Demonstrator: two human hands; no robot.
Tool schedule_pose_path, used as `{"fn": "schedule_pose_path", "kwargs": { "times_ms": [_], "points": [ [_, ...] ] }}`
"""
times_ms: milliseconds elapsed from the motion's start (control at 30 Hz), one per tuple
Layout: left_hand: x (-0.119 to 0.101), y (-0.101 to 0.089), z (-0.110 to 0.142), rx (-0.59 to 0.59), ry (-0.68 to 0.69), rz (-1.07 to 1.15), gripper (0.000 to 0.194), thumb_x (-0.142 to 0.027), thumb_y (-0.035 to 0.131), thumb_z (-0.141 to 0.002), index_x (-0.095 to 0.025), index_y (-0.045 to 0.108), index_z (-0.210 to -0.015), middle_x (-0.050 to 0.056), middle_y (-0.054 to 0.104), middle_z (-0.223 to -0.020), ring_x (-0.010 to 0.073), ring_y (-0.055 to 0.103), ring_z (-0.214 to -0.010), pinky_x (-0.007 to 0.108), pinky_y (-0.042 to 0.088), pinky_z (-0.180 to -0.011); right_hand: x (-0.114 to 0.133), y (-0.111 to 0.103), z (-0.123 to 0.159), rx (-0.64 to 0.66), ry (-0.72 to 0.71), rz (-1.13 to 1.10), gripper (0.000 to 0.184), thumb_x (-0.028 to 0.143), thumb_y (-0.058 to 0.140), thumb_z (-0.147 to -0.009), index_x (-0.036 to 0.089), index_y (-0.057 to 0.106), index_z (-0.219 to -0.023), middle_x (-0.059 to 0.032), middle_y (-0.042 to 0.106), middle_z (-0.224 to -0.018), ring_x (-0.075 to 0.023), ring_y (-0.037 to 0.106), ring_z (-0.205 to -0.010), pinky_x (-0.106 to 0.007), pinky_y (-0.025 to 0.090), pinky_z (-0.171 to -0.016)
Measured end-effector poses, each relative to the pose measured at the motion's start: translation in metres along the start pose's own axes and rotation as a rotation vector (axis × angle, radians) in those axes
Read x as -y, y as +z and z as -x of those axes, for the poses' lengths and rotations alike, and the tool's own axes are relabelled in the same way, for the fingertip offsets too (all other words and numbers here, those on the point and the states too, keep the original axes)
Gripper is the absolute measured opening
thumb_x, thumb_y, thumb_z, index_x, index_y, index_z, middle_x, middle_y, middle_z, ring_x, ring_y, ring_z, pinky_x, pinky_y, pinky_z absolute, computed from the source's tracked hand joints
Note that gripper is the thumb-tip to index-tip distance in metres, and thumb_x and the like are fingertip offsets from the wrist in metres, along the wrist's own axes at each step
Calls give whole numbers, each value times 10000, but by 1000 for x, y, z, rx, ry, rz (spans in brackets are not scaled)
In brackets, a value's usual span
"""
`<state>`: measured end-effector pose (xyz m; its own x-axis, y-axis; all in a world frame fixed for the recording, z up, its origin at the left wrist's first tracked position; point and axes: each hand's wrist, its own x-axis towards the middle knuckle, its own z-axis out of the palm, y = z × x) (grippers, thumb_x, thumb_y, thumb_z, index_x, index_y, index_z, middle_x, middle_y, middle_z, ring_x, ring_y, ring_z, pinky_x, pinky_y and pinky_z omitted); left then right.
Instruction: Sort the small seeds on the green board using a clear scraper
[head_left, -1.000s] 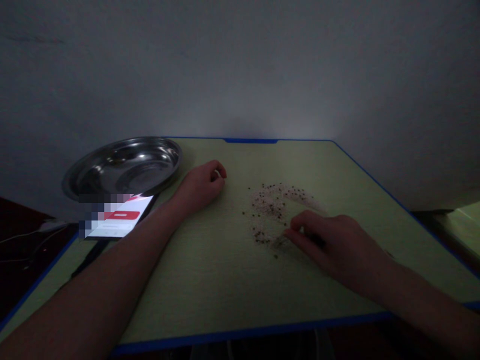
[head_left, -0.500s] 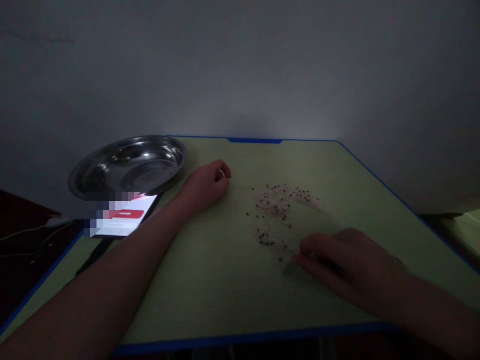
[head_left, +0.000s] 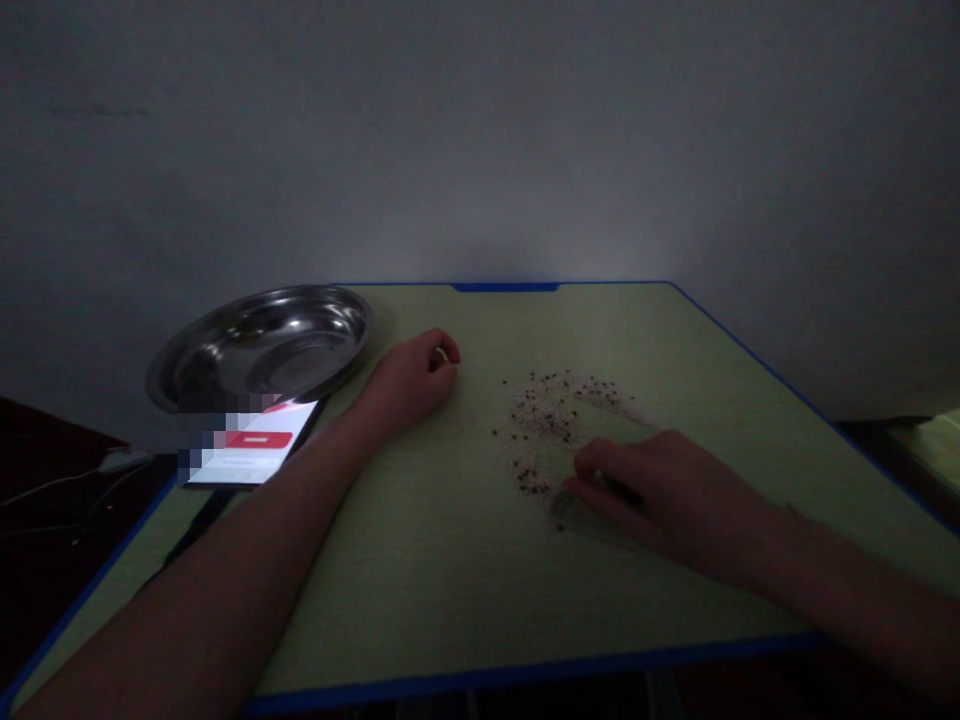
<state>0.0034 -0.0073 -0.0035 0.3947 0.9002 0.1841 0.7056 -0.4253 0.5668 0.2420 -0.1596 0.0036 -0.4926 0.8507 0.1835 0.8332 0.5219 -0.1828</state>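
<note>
On the pale green table [head_left: 420,580] lies a spread of small whitish grains [head_left: 551,410] that look like rice, with dark bean-like or seed-like bits mixed in. My right hand [head_left: 660,490] is at the near right side of the grains, thumb and forefinger pinched together. A faint, see-through shape shows by those fingertips; I cannot make out what it is. To the left of the grains my left hand [head_left: 412,375] rests on the table, its fingers curled in a loose fist and nothing visible in them.
A shiny steel basin [head_left: 270,345] stands at the back left, behind a phone or tablet [head_left: 251,460] with a lit screen. White cables [head_left: 124,460] hang off the left side. A grey wall [head_left: 495,140] rises behind the table's blue edge [head_left: 622,283].
My right hand has moved left and slightly away from me, closer to the grains. The left hand stays in place on the table. The view has shifted slightly.
</note>
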Motion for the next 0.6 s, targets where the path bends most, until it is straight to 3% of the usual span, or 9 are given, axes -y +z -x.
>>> {"fn": "schedule_pose_path", "kwargs": {
  "times_ms": [600],
  "points": [
    [3, 2, 1, -15, 29, 15, 149, -199, 477, -737, -179, 570, -850, -10, 591, -672, 108, 452, -533, 262, 331, -548, 10, 2, 7, 16, -43, -34, 354, 363, 370, -1003, 199, 558, -751, 26, 583, -530, -118, 577, -444, -272, 298, -460]
  ]
}}
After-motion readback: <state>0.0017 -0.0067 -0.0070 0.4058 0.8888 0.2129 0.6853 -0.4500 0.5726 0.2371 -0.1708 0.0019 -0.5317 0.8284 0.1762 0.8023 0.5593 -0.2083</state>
